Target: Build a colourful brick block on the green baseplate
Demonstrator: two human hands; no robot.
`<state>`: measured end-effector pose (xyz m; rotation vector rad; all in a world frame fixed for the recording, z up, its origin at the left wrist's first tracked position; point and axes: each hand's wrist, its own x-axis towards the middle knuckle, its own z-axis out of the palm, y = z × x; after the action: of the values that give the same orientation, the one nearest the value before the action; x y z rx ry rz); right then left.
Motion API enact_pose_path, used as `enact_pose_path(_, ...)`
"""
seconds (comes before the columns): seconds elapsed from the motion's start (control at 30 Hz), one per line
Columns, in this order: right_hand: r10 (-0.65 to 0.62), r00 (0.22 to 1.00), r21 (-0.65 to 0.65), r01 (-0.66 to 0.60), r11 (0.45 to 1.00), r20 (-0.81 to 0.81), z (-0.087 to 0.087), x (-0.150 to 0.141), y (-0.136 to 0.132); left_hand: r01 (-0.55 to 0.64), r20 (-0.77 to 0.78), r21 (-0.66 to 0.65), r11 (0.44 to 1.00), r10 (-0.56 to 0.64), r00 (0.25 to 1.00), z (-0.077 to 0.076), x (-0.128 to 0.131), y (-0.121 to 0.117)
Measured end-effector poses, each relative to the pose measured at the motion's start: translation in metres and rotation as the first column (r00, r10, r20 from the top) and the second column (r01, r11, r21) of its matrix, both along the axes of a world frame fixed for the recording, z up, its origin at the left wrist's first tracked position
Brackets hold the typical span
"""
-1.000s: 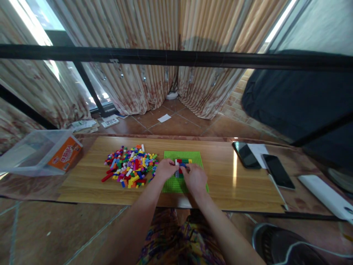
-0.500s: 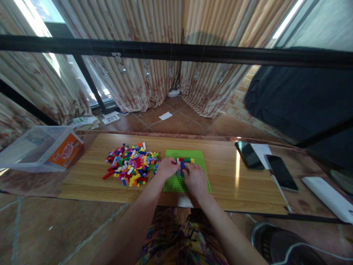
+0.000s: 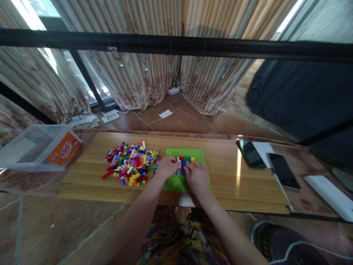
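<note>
A green studded baseplate [image 3: 176, 186] lies on the board in front of me. Near its middle stands a low group of building bricks with red, green, yellow, white, grey and blue pieces. My left hand [image 3: 167, 167] is closed at the group's left side, its fingertips at a white brick [image 3: 179, 160]. From the right, my right hand [image 3: 199, 177] bends its fingers over the group, the tips against a blue brick [image 3: 183, 163]. Those fingers partly cover the bricks beneath. A heap of mixed loose building bricks [image 3: 132, 163] spreads left of the baseplate.
On the left stands a clear plastic box [image 3: 35, 147] with an orange label. Two dark phones [image 3: 250, 154], a sheet of paper [image 3: 263, 152] and a long white object [image 3: 329, 197] lie to the right. A black rail [image 3: 176, 45] crosses beyond the wooden board [image 3: 223, 165].
The blue brick sits slightly lower and more of its top shows between my hands. My right hand has shifted slightly right; my left hand is nearly still. The view has tilted slightly.
</note>
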<state>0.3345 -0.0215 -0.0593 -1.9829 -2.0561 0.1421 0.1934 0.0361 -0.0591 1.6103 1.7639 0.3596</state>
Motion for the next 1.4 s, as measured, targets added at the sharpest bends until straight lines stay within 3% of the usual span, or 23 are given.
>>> enact_pose_path(0.2, -0.015, 1.0, -0.006, 0.015, 1.0, -0.018, 0.001, 0.0, 0.002, -0.002, 0.018, -0.009, 1.0, 0.002, 1.0, 0.001, -0.001, 0.0)
enact_pose_path(0.57, 0.158, 0.983, 0.006, -0.158, 0.987, -0.096, -0.001, 0.006, 0.016, 0.011, 0.088, -0.042, 0.999, -0.008, 0.996, -0.009, -0.004, 0.002)
enact_pose_path(0.83, 0.207, 0.967, 0.038, -0.204, 0.978, -0.145, -0.001, 0.005, 0.015, 0.004, 0.077, 0.015, 1.0, -0.005, 0.997, -0.008, -0.003, 0.0)
enact_pose_path(1.27, 0.259, 0.927, 0.164, -0.22, 0.962, -0.272, -0.011, 0.014, 0.023, 0.013, 0.032, 0.029, 0.999, -0.014, 0.999, -0.002, -0.003, -0.001)
enact_pose_path(1.4, 0.226, 0.942, 0.148, -0.194, 0.97, -0.249, -0.013, 0.012, 0.025, 0.017, -0.01, 0.022, 1.0, -0.017, 1.0, 0.003, -0.001, -0.002)
